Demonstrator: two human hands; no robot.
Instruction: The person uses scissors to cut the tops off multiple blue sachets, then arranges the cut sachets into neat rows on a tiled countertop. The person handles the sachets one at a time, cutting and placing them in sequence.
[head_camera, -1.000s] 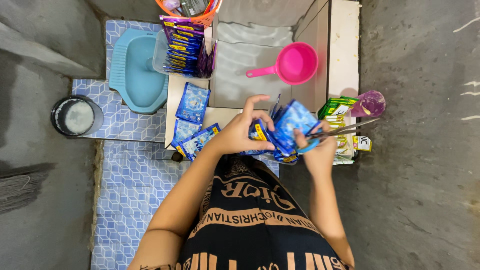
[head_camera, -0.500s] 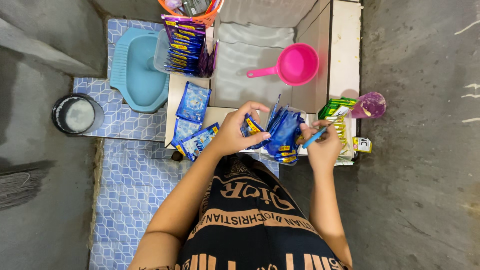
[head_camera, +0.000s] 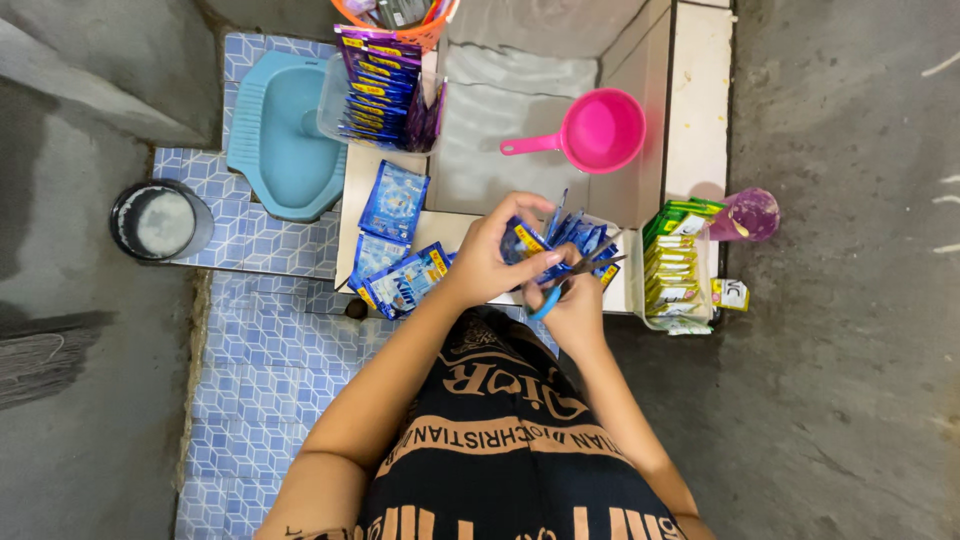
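At the ledge's (head_camera: 690, 110) near edge, the left hand (head_camera: 487, 268) pinches a bunch of blue sachets (head_camera: 565, 243) while the right hand (head_camera: 570, 305) grips blue-handled scissors (head_camera: 572, 275) against them. A clear box of green sachets (head_camera: 672, 268) crowds the right corner; a pink dipper (head_camera: 598, 130) floats in the water basin (head_camera: 500, 110) beyond.

A fan of blue sachets (head_camera: 565, 240) with yellow corners is standing between the hands on the tabletop (head_camera: 455, 232), and three more blue sachets (head_camera: 392, 245) are lying flat just left of it. A row of purple sachets (head_camera: 378, 90) is standing in a clear tub at the top. At the right, green-and-yellow sachets (head_camera: 672, 262) are lying stacked, with a small white-and-yellow packet (head_camera: 732, 293) just beside them.
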